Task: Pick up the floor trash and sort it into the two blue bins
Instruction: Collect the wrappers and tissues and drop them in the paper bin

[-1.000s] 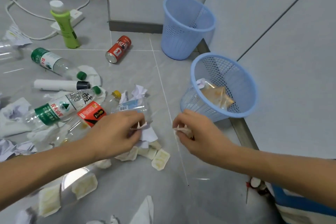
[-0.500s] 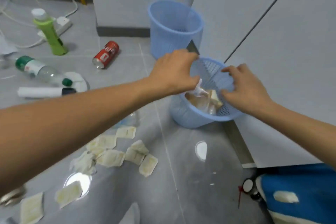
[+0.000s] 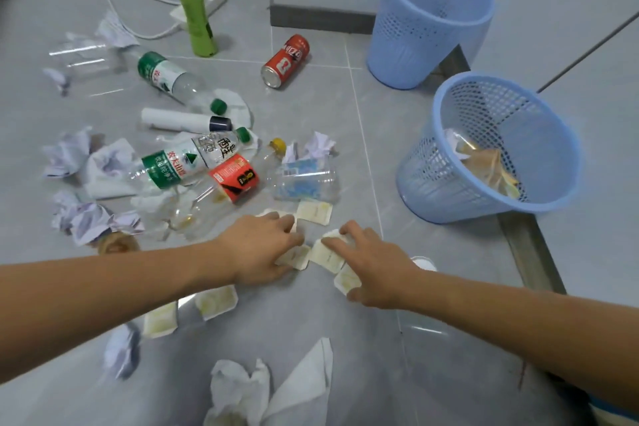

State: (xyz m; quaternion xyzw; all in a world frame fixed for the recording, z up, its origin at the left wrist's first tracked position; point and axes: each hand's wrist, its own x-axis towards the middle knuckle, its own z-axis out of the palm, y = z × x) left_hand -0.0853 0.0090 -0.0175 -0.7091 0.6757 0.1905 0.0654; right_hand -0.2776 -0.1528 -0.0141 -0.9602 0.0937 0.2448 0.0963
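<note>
Two blue mesh bins stand by the wall at the right: the far bin [image 3: 428, 20] looks empty, the near bin [image 3: 549, 169] holds crumpled wrappers. My left hand [image 3: 262, 249] and my right hand [image 3: 370, 266] are low over a cluster of small cream sachets [image 3: 326, 256] on the floor, fingers spread and touching them. Neither hand has lifted anything. More sachets [image 3: 216, 302] lie nearer me, under my left forearm.
Plastic bottles [image 3: 186, 162], a red can [image 3: 285, 60], an upright green bottle [image 3: 195, 10], a clear cup [image 3: 306, 180] and crumpled paper [image 3: 86, 221] litter the floor at left. White tissue [image 3: 242, 391] lies near me. A power strip and cable lie at the back.
Both hands were over the near bin, letting paper scraps go into it. They have come back down to the floor and now rest on the sachets.
</note>
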